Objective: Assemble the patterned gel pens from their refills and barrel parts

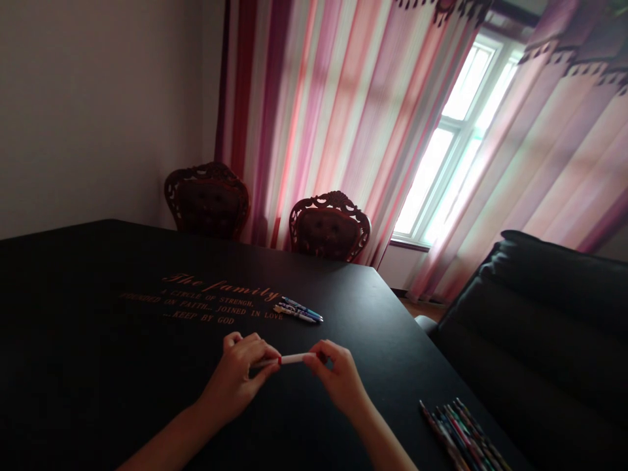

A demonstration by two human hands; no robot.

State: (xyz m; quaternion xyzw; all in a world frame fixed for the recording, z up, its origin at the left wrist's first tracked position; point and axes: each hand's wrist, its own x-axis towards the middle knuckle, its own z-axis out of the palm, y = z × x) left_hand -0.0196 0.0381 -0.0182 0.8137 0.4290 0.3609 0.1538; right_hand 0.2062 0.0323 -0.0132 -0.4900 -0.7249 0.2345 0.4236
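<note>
Between my two hands, a slim white pen point(293, 358) with a red band lies nearly level, just above the black table point(122, 386). My left hand point(243, 366) pinches its left end between thumb and fingers. The right end is gripped by my right hand point(336, 373), and a bit of red shows at those fingertips. My fingers cover both ends of the pen. Beyond my hands, a small group of pens point(298, 311) in blue and white lies side by side on the table.
A row of several pens point(464, 435) lies near the table's right edge. Two carved chairs point(330, 229) stand at the far side, before striped curtains point(338, 98) and a window point(456, 144). To the right is a dark sofa point(540, 327). Gold lettering marks the tabletop.
</note>
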